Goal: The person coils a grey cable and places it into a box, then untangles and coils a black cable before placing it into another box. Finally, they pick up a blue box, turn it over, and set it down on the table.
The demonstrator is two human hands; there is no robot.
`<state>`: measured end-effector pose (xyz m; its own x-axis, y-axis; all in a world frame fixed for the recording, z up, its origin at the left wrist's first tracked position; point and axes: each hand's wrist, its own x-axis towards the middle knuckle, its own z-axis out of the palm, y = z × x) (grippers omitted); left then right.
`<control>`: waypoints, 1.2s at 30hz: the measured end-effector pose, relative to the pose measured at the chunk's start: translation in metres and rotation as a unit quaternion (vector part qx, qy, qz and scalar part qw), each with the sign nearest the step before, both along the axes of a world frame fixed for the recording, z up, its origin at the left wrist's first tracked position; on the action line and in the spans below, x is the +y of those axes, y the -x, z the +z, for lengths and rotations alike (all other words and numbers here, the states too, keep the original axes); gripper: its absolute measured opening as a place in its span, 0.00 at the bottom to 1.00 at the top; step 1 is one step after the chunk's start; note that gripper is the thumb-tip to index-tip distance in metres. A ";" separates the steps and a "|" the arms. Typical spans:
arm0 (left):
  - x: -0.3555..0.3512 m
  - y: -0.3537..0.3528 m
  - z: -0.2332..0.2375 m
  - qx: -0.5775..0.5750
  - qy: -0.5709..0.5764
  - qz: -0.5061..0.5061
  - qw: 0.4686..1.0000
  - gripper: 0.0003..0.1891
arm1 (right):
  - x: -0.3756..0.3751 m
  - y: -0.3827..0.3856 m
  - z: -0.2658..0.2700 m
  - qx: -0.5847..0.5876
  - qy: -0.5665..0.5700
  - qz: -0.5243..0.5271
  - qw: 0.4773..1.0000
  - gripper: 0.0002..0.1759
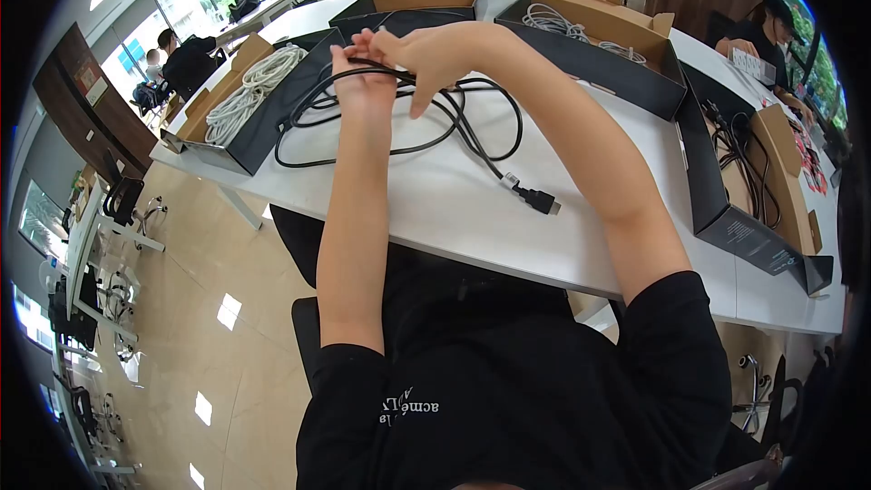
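A black HDMI cable (519, 118) lies in loose loops on the table, its plug (543, 201) toward the front edge and a small white tag near the plug. My left hand (365, 82) is palm up at the left of the loops, fingers curled around strands of the cable. Close against it, my right hand (435, 53) reaches over from the right. Its fingers meet the left fingers and its thumb points down, with cable strands between. The exact grip of the right fingertips is partly hidden.
Around the white table (472, 236) stand a box of white cables (259, 95) at left, a box with grey cables (581, 32) at the back and a box of black cables (748, 163) at right. Another open box (413, 0) sits behind. A person (771, 32) sits at far right.
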<state>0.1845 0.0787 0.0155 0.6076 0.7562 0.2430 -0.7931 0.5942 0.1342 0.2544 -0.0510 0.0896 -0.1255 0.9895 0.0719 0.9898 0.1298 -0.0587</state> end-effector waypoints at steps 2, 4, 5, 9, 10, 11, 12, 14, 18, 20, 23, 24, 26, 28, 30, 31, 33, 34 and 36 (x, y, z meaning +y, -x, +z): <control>0.010 0.008 -0.005 -0.112 0.027 -0.076 0.990 0.18 | -0.003 -0.001 0.003 -0.011 0.033 -0.079 0.996 0.29; 0.011 0.007 0.001 -0.046 0.020 0.017 0.999 0.18 | 0.015 -0.028 -0.011 0.046 0.086 -0.088 0.991 0.23; 0.011 0.006 0.004 -0.014 0.016 0.064 0.998 0.19 | 0.020 -0.038 -0.012 0.074 0.112 -0.093 0.987 0.21; -0.007 0.010 0.013 0.073 -0.154 0.102 0.980 0.11 | 0.004 -0.056 0.005 0.090 0.037 -0.115 0.989 0.15; -0.012 0.012 0.014 0.044 -0.172 0.092 0.980 0.13 | 0.003 -0.061 0.009 0.096 0.002 -0.109 0.989 0.15; -0.017 0.013 0.016 0.038 -0.201 0.102 0.973 0.14 | 0.001 -0.066 0.012 0.103 -0.033 -0.102 0.989 0.15; -0.022 0.014 0.017 0.033 -0.230 0.111 0.966 0.16 | -0.003 -0.070 0.014 0.133 -0.072 -0.098 0.984 0.15; -0.030 0.014 0.018 0.042 -0.280 0.135 0.950 0.20 | -0.018 -0.068 0.028 0.193 -0.152 -0.090 0.965 0.15; -0.026 0.007 0.011 0.024 -0.325 0.138 0.935 0.20 | -0.033 -0.082 0.057 0.080 -0.296 -0.049 0.950 0.14; -0.032 0.009 0.013 0.023 -0.386 0.147 0.910 0.21 | -0.045 -0.088 0.068 -0.063 -0.414 -0.053 0.906 0.11; -0.049 0.013 0.022 -0.020 -0.419 0.124 0.899 0.24 | -0.074 -0.080 0.077 0.100 -0.394 -0.186 0.895 0.10; -0.056 0.013 0.029 -0.028 -0.405 0.118 0.906 0.31 | -0.066 -0.122 0.069 -0.093 -0.477 -0.088 0.869 0.09; -0.073 0.015 0.051 -0.043 -0.342 0.074 0.936 0.34 | -0.072 -0.132 0.067 0.025 -0.509 -0.107 0.854 0.14; -0.089 0.012 0.074 -0.064 -0.319 0.074 0.943 0.32 | -0.076 -0.145 0.071 0.050 -0.544 -0.098 0.832 0.15; -0.099 0.009 0.100 -0.099 -0.335 0.062 0.935 0.31 | -0.081 -0.158 0.067 0.127 -0.548 -0.078 0.823 0.16; -0.105 0.008 0.114 -0.115 -0.344 0.060 0.930 0.31 | -0.082 -0.161 0.063 0.158 -0.546 -0.083 0.818 0.17; -0.118 0.009 0.143 -0.167 -0.336 0.051 0.926 0.24 | -0.082 -0.165 0.060 0.215 -0.547 -0.091 0.804 0.18; -0.139 0.010 0.161 -0.159 -0.371 0.095 0.910 0.25 | -0.082 -0.168 0.058 0.206 -0.563 -0.103 0.794 0.19; -0.145 0.014 0.181 -0.226 -0.380 0.006 0.897 0.25 | -0.079 -0.177 0.052 0.216 -0.599 -0.105 0.764 0.19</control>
